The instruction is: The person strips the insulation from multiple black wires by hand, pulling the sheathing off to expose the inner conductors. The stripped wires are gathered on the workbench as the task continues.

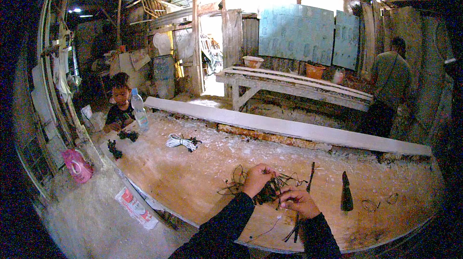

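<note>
At the lower centre of the frame, a tangle of thin dark cords is between the hands, over the wooden surface. The left hand pinches its upper part; the right hand has fingers curled at its right side, grip not determinable. Lower right: a dark tapered object. Left of centre: a tied white cord bundle. Farther left: a clear plastic bottle, upright, beside a person.
</note>
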Motion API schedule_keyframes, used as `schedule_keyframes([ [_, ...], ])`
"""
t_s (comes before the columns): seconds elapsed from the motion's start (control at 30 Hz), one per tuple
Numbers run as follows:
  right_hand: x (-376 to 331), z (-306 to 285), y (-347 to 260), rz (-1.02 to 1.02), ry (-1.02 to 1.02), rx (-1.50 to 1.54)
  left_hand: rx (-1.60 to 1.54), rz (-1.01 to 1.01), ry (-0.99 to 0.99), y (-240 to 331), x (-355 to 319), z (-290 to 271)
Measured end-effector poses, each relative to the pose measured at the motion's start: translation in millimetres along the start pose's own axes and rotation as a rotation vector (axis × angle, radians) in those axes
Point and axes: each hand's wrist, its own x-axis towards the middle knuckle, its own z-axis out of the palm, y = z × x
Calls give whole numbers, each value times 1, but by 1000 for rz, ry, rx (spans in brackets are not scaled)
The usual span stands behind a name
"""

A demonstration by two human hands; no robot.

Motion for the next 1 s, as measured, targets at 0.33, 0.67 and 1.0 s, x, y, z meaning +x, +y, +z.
schedule_keyframes([
  [0.33,2,-11,16,10,387,148,-189,-70,-240,9,-4,5],
  [0.67,6,-25,16,-146,744,216,-446,-20,-1040,6,-14,10],
  [1.0,11,-18,15,-198,792,84,-504,-300,-358,14,-9,3],
])
